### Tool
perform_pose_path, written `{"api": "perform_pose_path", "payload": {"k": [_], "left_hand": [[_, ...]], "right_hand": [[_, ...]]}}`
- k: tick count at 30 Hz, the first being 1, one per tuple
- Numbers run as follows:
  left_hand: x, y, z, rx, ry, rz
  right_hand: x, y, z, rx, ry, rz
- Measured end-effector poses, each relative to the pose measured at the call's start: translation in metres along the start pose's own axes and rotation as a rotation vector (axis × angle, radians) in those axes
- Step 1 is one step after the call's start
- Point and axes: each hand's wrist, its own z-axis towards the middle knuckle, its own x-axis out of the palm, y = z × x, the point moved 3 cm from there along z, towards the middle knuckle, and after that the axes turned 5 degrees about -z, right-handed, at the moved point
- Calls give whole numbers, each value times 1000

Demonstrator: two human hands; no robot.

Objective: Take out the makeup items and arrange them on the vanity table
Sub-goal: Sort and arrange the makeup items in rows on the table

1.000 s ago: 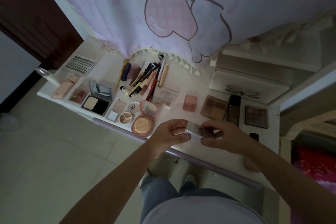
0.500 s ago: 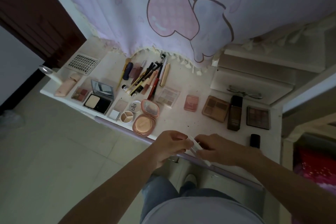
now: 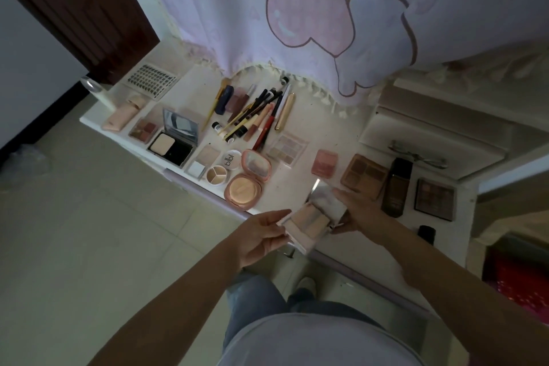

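A small pale-pink compact palette [image 3: 309, 224] with a mirrored lid stands open over the front edge of the white vanity table [image 3: 335, 125]. My left hand [image 3: 261, 235] holds its left side. My right hand [image 3: 358, 211] holds the lid side from the right. Laid out on the table are an open round pink powder compact [image 3: 245, 184], a black compact with a mirror [image 3: 175, 140], a heap of pencils and brushes [image 3: 255, 116], several eyeshadow palettes [image 3: 364, 175] and a dark foundation bottle [image 3: 396, 187].
A pink-and-white printed cloth [image 3: 297, 15] hangs over the back of the table. A white drawer unit [image 3: 430, 128] stands at the right with an eyelash curler [image 3: 416, 154] on it. A dark wooden door [image 3: 77, 9] is at the far left, pale floor tiles [image 3: 89, 232] below.
The palette, held shut between both hands a second ago, now stands open with its mirror lid raised. The view has moved closer to the table.
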Motion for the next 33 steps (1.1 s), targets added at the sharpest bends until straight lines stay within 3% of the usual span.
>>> {"api": "perform_pose_path", "payload": {"k": [4,8,13,18,25,33], "left_hand": [[-27,12,8,103,-227,10],[-45,13,11,196,-427,240],[-46,-5,7,315,-579,517],[-44,-16,3,278,-629,815],[-38,-10,2,273,-635,964],[-18,3,2,477,-688,1665]], "right_hand": [[16,3,29,-26,-85,-72],[31,6,52,-38,-62,-207],[37,15,71,-73,-153,-372],[41,17,71,-30,-133,-340],[34,7,59,-135,-133,-285],[16,-22,47,-191,-157,-349]]}}
